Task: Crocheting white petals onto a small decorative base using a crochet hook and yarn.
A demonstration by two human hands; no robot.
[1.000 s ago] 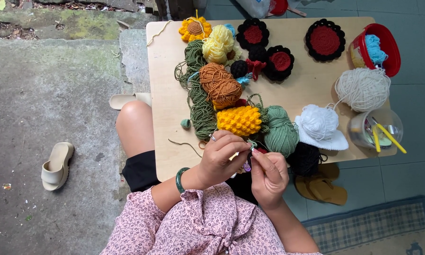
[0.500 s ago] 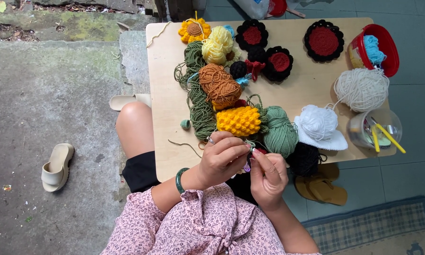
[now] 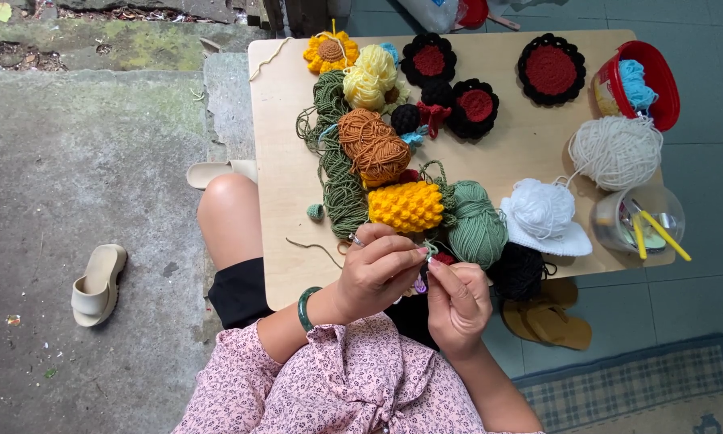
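Hands (image 3: 416, 281) pinch green yarn (image 3: 431, 250) over wooden table (image 3: 522, 153); concrete floor (image 3: 80, 161).

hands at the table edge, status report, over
Left hand and right hand pinched together on a small green crochet piece. Green yarn ball and yellow bobbled crochet piece just beyond. Nothing between the hands.

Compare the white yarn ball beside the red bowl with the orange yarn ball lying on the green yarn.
The white yarn ball is cream-white and lies alone on bare table; the orange yarn ball is rust orange and sits among other yarn, against green strands. The white one looks larger and rounder; the orange one is more oval. A thread trails from the white ball; none shows plainly from the orange. Both are wound yarn, untouched by the hands.
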